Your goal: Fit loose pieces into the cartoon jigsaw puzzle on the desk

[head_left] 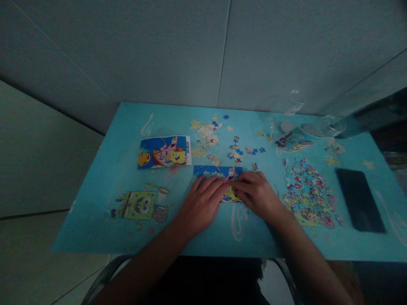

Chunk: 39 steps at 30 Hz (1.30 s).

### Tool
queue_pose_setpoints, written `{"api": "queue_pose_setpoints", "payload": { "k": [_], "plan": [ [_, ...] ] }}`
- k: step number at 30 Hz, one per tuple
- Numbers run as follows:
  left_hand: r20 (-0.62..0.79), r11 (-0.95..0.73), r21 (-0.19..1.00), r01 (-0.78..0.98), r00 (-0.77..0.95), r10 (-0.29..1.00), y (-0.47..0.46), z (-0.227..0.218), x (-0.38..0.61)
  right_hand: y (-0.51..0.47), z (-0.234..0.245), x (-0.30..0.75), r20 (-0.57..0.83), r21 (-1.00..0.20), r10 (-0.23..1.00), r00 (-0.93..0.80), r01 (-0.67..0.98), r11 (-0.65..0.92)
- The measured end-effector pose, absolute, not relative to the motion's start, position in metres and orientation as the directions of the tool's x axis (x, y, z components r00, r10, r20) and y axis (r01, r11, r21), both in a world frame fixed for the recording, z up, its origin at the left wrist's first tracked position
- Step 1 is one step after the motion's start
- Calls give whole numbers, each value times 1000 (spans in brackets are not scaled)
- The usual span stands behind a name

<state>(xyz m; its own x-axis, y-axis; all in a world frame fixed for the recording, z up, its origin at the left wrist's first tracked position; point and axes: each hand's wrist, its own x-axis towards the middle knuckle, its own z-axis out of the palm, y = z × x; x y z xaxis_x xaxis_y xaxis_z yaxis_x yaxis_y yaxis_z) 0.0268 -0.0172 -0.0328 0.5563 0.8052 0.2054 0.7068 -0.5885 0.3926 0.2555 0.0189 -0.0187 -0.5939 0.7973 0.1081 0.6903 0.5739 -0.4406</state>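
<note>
A partly assembled jigsaw puzzle with a blue border and cartoon figures lies on the table in front of me; part of it is covered by my hands. My left hand rests flat over its left and middle part, fingers stretched out. From the right, my right hand reaches onto the puzzle, its index finger pointing left and meeting the left fingertips. The right fingers are drawn together, and whatever they may hold is hidden. Left of the puzzle lies a picture card with the same cartoon scene. Several loose puzzle pieces are scattered just beyond.
A large heap of puzzle pieces spreads to the right, beside a dark flat phone-like slab. Clear plastic containers and a printed packet stand at the back right. The blue cartoon-printed table meets a grey wall.
</note>
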Motion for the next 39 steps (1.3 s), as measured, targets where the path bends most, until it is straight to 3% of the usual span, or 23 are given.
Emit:
{"api": "queue_pose_setpoints", "payload": {
  "k": [22, 39],
  "plan": [
    [190, -582, 388, 715, 556, 809, -17, -30, 27, 21, -27, 245, 145, -430, 849, -508, 740, 517],
    [242, -638, 251, 728, 591, 770, -19, -39, 25, 29, -34, 244, 156, -639, 898, -412, 651, 410]
  ]
}}
